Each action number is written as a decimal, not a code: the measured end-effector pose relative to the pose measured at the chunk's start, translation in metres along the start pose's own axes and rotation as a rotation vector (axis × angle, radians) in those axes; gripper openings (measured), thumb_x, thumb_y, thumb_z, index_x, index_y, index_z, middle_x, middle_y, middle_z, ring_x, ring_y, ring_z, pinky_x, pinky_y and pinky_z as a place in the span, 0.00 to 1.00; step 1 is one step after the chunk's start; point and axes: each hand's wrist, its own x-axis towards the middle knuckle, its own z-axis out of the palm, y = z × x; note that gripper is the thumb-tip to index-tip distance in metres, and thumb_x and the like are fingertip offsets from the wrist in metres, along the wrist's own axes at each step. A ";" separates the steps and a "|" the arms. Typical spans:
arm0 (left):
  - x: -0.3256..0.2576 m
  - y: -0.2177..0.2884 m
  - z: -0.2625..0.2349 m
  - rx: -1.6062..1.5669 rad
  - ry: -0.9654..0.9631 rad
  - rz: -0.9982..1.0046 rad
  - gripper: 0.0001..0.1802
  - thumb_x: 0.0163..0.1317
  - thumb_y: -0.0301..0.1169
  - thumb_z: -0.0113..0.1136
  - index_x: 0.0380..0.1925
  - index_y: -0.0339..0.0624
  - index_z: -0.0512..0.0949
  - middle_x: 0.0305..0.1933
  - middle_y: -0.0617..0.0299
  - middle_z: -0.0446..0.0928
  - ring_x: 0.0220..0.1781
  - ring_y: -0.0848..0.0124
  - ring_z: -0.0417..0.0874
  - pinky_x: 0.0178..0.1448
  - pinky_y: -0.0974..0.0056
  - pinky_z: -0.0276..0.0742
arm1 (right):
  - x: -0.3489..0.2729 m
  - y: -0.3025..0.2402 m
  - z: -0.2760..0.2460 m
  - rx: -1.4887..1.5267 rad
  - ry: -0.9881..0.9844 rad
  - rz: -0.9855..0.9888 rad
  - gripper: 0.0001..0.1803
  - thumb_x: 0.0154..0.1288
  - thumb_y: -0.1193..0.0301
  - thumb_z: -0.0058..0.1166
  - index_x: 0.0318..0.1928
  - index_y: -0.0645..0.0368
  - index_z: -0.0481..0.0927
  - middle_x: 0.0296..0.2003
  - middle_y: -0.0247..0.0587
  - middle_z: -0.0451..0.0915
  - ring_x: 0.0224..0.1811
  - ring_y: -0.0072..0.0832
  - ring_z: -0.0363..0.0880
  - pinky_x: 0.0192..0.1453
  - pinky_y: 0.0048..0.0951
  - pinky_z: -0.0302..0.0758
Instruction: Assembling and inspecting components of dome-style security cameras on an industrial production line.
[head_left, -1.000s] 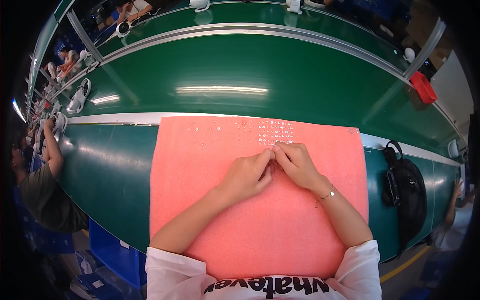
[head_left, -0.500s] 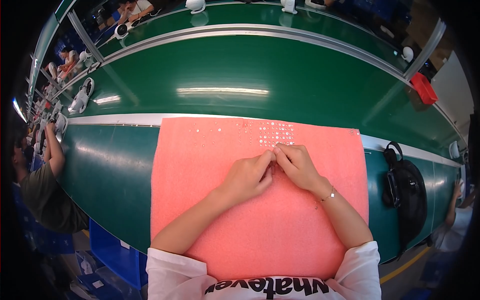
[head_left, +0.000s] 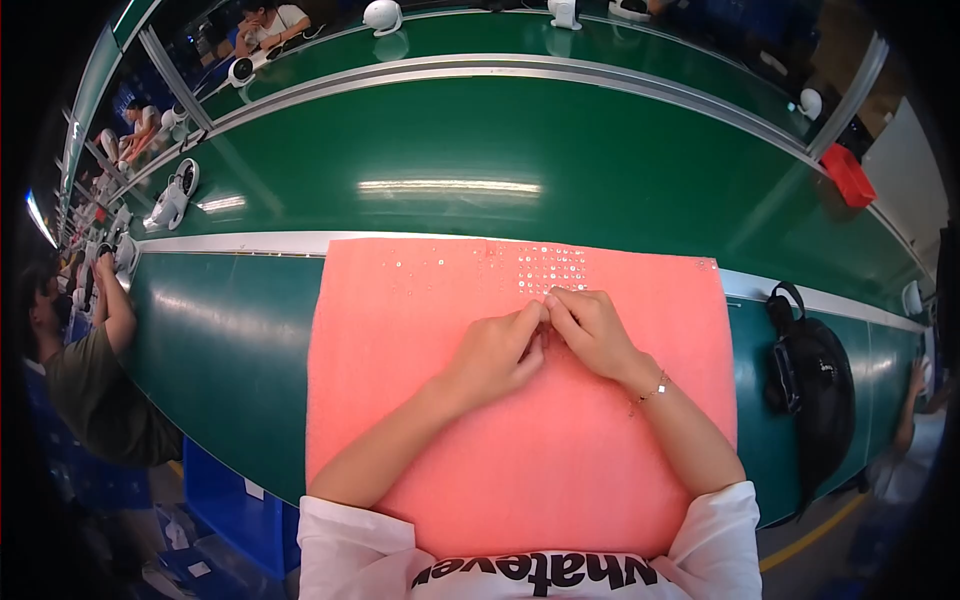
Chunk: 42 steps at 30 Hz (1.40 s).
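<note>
A pink foam sheet lies on the green bench in front of me. Near its far edge, small shiny silvery pieces stand in tight rows, too small to tell their kind. A few scattered silvery pieces lie farther left. My left hand is closed, thumb and fingers pinched, just below the rows. Against its fingertips, my right hand is pinched too, wearing a thin bracelet, its fingertips at the lowest row. Whatever sits between the fingers is hidden or too small to make out.
A black bag lies on the bench right of the foam. Beyond the foam runs a green conveyor belt with a metal rail. A white device stands on its left, a red bin at far right. Co-workers sit left and right.
The whole view has shifted very slightly. Both hands keep the same pinched pose at the same spot by the rows.
</note>
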 end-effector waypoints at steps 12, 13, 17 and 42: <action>0.000 0.003 -0.005 -0.058 -0.030 -0.050 0.14 0.51 0.23 0.55 0.39 0.40 0.66 0.28 0.54 0.77 0.28 0.57 0.80 0.31 0.57 0.76 | 0.002 -0.004 0.001 0.024 -0.002 0.019 0.15 0.67 0.71 0.42 0.23 0.65 0.69 0.15 0.50 0.69 0.15 0.39 0.69 0.23 0.36 0.64; 0.000 0.003 -0.005 -0.053 -0.037 -0.049 0.14 0.51 0.23 0.55 0.39 0.39 0.66 0.28 0.54 0.77 0.28 0.57 0.80 0.31 0.57 0.76 | 0.002 -0.004 0.000 0.026 -0.003 0.033 0.15 0.67 0.71 0.43 0.23 0.65 0.69 0.15 0.50 0.69 0.15 0.39 0.68 0.22 0.36 0.64; 0.001 0.000 -0.002 -0.028 0.013 0.003 0.12 0.51 0.20 0.56 0.36 0.38 0.67 0.24 0.53 0.76 0.24 0.62 0.80 0.28 0.62 0.75 | 0.002 -0.003 0.001 0.030 0.006 0.021 0.15 0.67 0.71 0.43 0.23 0.65 0.69 0.15 0.50 0.69 0.15 0.39 0.68 0.22 0.37 0.64; 0.001 0.001 -0.002 -0.037 -0.006 -0.009 0.13 0.51 0.22 0.55 0.37 0.38 0.66 0.25 0.52 0.76 0.26 0.57 0.80 0.29 0.58 0.76 | 0.002 -0.005 -0.001 0.005 -0.003 0.014 0.15 0.67 0.70 0.43 0.24 0.65 0.70 0.16 0.51 0.70 0.17 0.41 0.70 0.23 0.38 0.65</action>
